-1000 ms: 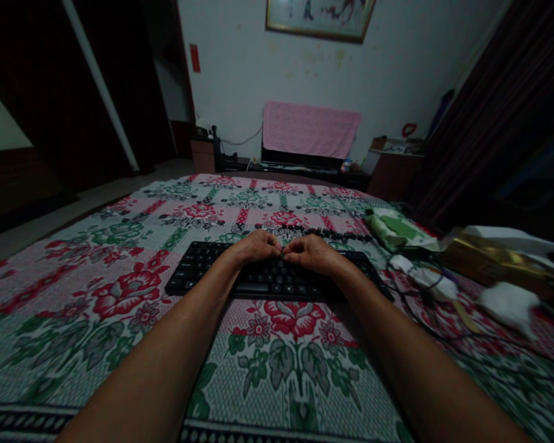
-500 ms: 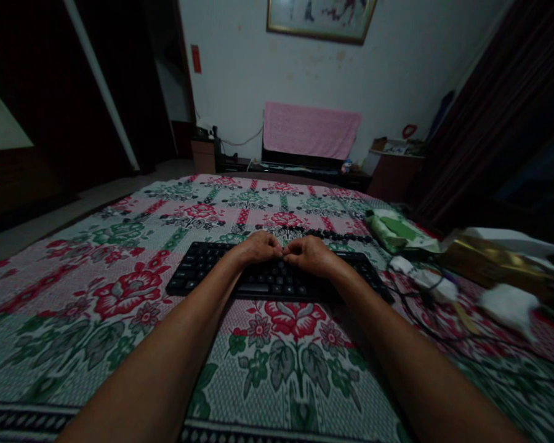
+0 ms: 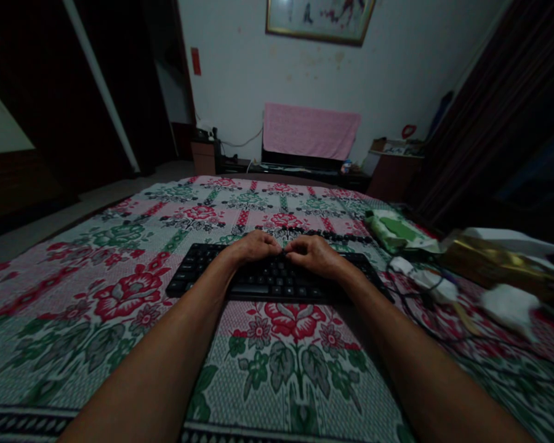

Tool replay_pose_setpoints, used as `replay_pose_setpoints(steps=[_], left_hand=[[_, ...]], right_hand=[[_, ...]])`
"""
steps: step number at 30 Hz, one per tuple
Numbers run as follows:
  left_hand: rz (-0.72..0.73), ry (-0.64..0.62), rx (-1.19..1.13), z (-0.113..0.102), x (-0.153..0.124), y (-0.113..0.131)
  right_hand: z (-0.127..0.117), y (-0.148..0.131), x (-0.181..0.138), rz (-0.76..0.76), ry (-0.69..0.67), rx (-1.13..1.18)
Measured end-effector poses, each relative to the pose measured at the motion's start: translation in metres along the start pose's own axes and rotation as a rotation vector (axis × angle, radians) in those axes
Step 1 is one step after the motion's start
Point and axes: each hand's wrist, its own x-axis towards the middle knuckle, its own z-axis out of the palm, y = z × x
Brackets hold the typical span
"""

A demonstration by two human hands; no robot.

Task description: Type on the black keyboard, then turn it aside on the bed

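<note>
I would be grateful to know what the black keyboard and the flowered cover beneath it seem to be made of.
The keyboard looks like matt black hard plastic: moulded separate keycaps, hardly any shine. The cover looks like woven cloth, perhaps cotton: a fine grid-like weave shows in its red flowers and green leaves, without gloss.

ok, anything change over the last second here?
Nothing visible. The left hand and right hand stay fingertip to fingertip over the middle of the black keyboard; whether they pinch anything is too dark to tell. Keyboard, bead string and bedspread lie as before.
</note>
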Motion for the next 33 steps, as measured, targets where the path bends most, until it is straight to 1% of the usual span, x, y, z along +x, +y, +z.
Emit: replay_pose_setpoints(steps=[4,9,14,16,22,27,29,33], left_hand=[[0.003,-0.021,0.018,-0.002,-0.002,0.002],[-0.019,0.002,0.028,-0.001,-0.004,0.005],[0.005,0.038,-0.017,-0.002,-0.006,0.007],[-0.005,0.054,-0.064,-0.004,-0.006,0.007],[-0.057,0.11,-0.155,-0.014,-0.006,0.003],[-0.02,0.157,-0.143,-0.017,-0.005,-0.003],[-0.014,0.136,-0.113,-0.016,-0.005,-0.002],[-0.003,0.018,0.013,-0.012,-0.007,0.004]], right_hand=[[0.001,0.001,0.001,-0.03,0.031,0.012],[0.004,0.002,0.002,-0.002,0.035,0.028],[0.003,0.0,0.002,-0.107,0.072,0.071],[0.003,0.0,0.002,-0.119,0.077,0.077],[0.004,0.007,0.002,-0.062,0.065,0.065],[0.004,0.008,0.003,-0.038,0.064,0.076],[0.004,0.008,0.003,-0.04,0.062,0.076],[0.004,0.008,0.003,-0.046,0.046,0.082]])
